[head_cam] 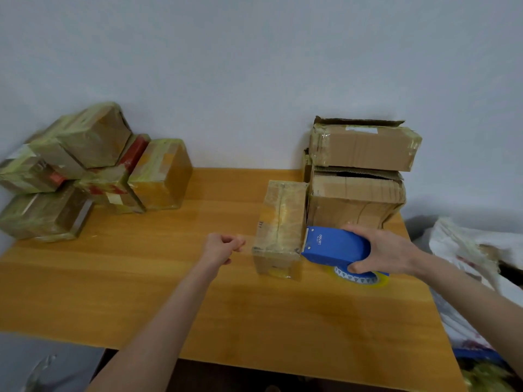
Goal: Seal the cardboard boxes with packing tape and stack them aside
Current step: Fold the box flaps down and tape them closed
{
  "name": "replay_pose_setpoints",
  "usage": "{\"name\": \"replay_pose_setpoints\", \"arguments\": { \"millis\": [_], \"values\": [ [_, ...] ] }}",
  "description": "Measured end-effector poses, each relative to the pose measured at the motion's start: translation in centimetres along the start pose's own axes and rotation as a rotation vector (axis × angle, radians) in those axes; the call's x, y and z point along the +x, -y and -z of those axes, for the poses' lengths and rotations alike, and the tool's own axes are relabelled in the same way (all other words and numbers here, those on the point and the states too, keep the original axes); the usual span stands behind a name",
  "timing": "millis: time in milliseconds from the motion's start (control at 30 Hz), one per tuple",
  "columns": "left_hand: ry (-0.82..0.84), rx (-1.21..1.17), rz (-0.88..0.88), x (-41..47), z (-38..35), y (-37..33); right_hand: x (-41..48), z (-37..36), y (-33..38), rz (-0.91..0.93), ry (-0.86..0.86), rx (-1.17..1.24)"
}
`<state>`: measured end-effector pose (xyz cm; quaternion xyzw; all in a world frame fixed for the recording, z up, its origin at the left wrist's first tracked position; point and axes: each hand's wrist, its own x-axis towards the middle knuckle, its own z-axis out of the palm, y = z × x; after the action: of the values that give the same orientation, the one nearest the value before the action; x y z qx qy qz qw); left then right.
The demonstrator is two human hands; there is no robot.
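On the desk (141, 278) a small cardboard box (280, 222) sits between the hands, left hand (223, 247) pinching what seems the end of the clear tape (246, 246), right hand (387, 250) gripping the blue tape dispenser (334, 246) against it; pulled taut, the strip should seal flat.

Soft, even light is filling the room, a bit dim and bluish on the wall (254, 66). The tabletop (141, 278) is shining gently. The edges are bending, the left boxes (70, 165) are looking blurry, and a faint shadow is lying beside the right boxes (362, 165).
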<state>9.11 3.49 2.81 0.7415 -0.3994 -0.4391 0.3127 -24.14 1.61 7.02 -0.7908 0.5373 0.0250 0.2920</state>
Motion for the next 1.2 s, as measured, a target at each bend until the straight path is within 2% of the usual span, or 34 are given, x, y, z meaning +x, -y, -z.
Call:
{"name": "replay_pose_setpoints", "arguments": {
  "millis": [133,333,367,433,500,533,600,633,700,767,800,900,1067,1200],
  "values": [
    [0.015,-0.008,0.044,0.8,-0.8,0.7,1.1,-1.2,-0.2,-0.060,0.021,0.000],
    [0.042,0.014,0.046,1.0,-2.3,1.7,2.1,-2.6,-0.3,-0.077,0.072,0.128],
    [0.061,0.091,0.038,1.3,-2.3,1.8,2.1,-2.7,-0.4,-0.076,0.066,0.133],
    [0.115,0.392,0.027,1.6,-1.9,2.3,2.2,-2.7,-0.4,-0.072,0.059,0.140],
    [0.051,0.605,-0.014,1.5,-1.3,3.4,2.1,-2.9,-0.4,-0.061,0.062,0.140],
    [-0.046,0.628,-0.100,1.2,-1.3,3.6,2.1,-3.0,-0.4,-0.061,0.056,0.139],
    [-0.231,0.584,-0.485,-0.2,-2.1,3.5,2.2,-3.2,-0.6,-0.055,0.041,0.141],
    [-0.229,0.590,-0.670,-1.0,-2.9,3.0,2.2,-3.2,-0.6,-0.046,0.036,0.141],
    [-0.043,0.820,-0.867,-2.3,-4.8,2.3,2.1,-3.2,-0.7,-0.027,0.033,0.133],
    [0.135,1.091,-0.843,-2.6,-5.8,2.2,1.9,-3.1,-0.9,-0.012,0.039,0.129],
    [0.161,1.151,-0.817,-2.4,-5.9,2.6,1.7,-3.2,-1.0,-0.005,0.042,0.134],
    [0.090,1.166,-0.873,-1.9,-6.0,3.4,1.5,-3.5,-1.5,0.010,0.034,0.138],
    [0.107,1.190,-0.858,-1.4,-5.8,3.5,0.0,-3.6,-3.8,0.010,0.012,0.171],
    [0.089,1.158,-0.860,-1.3,-5.8,3.7,-1.3,-3.2,-5.0,-0.040,0.064,0.066]
  ]
}}
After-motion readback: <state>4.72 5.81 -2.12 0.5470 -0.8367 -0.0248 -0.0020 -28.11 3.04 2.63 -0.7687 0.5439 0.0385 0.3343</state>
